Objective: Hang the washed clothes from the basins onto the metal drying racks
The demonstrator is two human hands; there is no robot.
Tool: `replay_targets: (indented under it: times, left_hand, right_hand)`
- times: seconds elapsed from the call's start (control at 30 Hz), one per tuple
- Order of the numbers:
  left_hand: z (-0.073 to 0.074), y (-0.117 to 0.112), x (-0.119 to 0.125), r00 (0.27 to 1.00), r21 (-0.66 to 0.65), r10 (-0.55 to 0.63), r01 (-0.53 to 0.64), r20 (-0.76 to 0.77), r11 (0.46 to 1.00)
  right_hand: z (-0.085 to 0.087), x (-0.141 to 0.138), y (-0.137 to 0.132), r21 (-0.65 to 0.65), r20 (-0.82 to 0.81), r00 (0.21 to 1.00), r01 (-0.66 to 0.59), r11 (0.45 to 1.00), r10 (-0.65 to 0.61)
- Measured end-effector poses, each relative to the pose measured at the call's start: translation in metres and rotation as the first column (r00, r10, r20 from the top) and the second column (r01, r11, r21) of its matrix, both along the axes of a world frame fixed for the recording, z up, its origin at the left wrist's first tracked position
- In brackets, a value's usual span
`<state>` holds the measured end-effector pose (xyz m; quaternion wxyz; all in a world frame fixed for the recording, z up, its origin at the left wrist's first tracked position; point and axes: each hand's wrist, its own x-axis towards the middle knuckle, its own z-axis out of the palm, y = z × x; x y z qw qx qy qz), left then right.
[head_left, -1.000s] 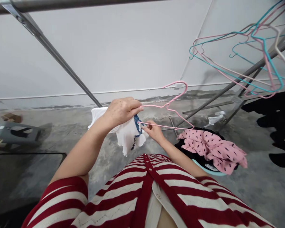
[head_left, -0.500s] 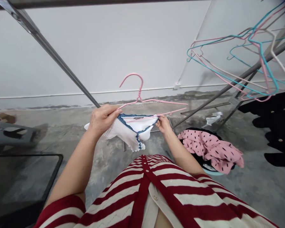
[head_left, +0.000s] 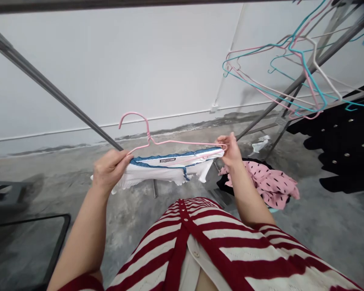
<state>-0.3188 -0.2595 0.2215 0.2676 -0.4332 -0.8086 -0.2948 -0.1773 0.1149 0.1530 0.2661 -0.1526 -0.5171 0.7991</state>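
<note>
The fingers of the left hand are closed and they grip together the end of a thin pink coated-wire hanger and the edge of a white ribbed garment. The fingers of the right hand are also closed, in a pinch on the other corner of the garment, just beside the far tip of the hanger. Between both hands the garment is pulled flat and wide. Its soft, wavy cloth hangs in small folds, and its neck has a ruffled blue edging with a small dark label. The pink wire shows across the inside of this neck, and the hook stands up above the left hand.

Farther out, a long metal tube of a drying rack runs diagonally behind the left hand, and pink and teal wire hangers hang in a tangle at upper right. Below the right hand, a pink cloth with black dots lies on dark fabric in a teal basket. The person wears a red-and-white striped knit cardigan. The floor is rough grey concrete, and behind it is a smooth white wall.
</note>
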Motion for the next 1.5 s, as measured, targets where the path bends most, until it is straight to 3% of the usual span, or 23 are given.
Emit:
replay_targets:
  times: [0.13, 0.27, 0.33, 0.43, 0.53, 0.63, 0.77, 0.9, 1.0, 1.07, 1.1, 1.17, 1.23, 1.33, 1.4, 1.5]
  left_hand:
    - [0.0, 0.017, 0.009, 1.0, -0.027, 0.018, -0.018, -0.019, 0.999]
    - [0.0, 0.034, 0.02, 1.0, -0.05, -0.026, 0.027, 0.018, 0.998]
    - [-0.001, 0.037, 0.022, 0.999, -0.091, -0.02, 0.025, 0.049, 0.996]
    - [-0.004, 0.033, 0.02, 0.998, -0.147, 0.013, -0.004, 0.058, 0.989]
    - [-0.008, 0.025, 0.018, 0.996, -0.141, 0.019, -0.008, 0.084, 0.99]
    - [-0.012, 0.02, 0.02, 0.988, -0.123, 0.005, 0.014, 0.154, 0.992]
    - [-0.014, 0.023, 0.03, 0.978, -0.156, -0.023, 0.057, 0.209, 0.986]
    - [-0.022, 0.033, 0.041, 0.996, -0.161, 0.01, 0.005, 0.09, 0.987]
    - [-0.034, 0.045, 0.049, 0.992, -0.068, 0.115, -0.117, -0.045, 0.991]
    - [-0.042, 0.052, 0.054, 0.984, -0.027, 0.159, -0.162, -0.078, 0.986]
    - [-0.044, 0.054, 0.055, 0.983, -0.011, 0.167, -0.168, -0.072, 0.986]
    - [-0.047, 0.055, 0.057, 0.988, 0.029, 0.155, -0.154, -0.022, 0.988]
    - [-0.045, 0.049, 0.056, 0.992, 0.092, 0.118, -0.121, 0.039, 0.988]
    - [-0.036, 0.036, 0.051, 0.991, 0.182, 0.077, -0.097, 0.111, 0.978]
    - [-0.03, 0.028, 0.047, 0.985, 0.227, 0.086, -0.119, 0.151, 0.967]
    - [-0.022, 0.022, 0.042, 0.977, 0.271, 0.114, -0.161, 0.18, 0.949]
  right_hand:
    - [0.002, 0.009, -0.014, 0.333, -0.009, 0.986, 0.159, 0.929, -0.166]
    - [-0.01, 0.008, -0.023, 0.456, 0.053, 0.992, 0.08, 0.886, -0.117]
    - [-0.015, 0.006, -0.021, 0.436, 0.128, 0.99, -0.004, 0.9, -0.058]
    - [-0.018, 0.006, -0.012, 0.246, 0.241, 0.97, -0.1, 0.964, 0.039]
    - [-0.021, 0.008, -0.002, 0.101, 0.239, 0.967, -0.118, 0.988, 0.091]
    - [-0.029, 0.003, 0.003, 0.212, 0.225, 0.974, -0.033, 0.977, -0.016]
    - [-0.036, -0.013, 0.002, 0.516, 0.184, 0.934, 0.173, 0.839, -0.306]
    - [-0.024, -0.017, -0.011, 0.615, 0.04, 0.924, 0.276, 0.738, -0.379]
    - [-0.01, -0.007, -0.035, 0.638, 0.004, 0.952, 0.234, 0.734, -0.307]
    - [-0.002, 0.004, -0.055, 0.666, 0.004, 0.992, 0.094, 0.74, -0.129]
    - [0.002, 0.01, -0.063, 0.704, 0.009, 1.0, -0.013, 0.71, 0.009]
    - [0.01, 0.023, -0.072, 0.798, 0.015, 0.972, -0.152, 0.583, 0.234]
    - [0.018, 0.034, -0.066, 0.856, -0.063, 0.979, -0.047, 0.514, 0.195]
    - [0.02, 0.04, -0.035, 0.835, -0.192, 0.97, 0.241, 0.495, -0.148]
    - [0.014, 0.037, -0.013, 0.824, -0.108, 0.971, 0.207, 0.527, -0.211]
    - [0.0, 0.032, 0.003, 0.756, 0.089, 0.975, 0.067, 0.651, -0.204]
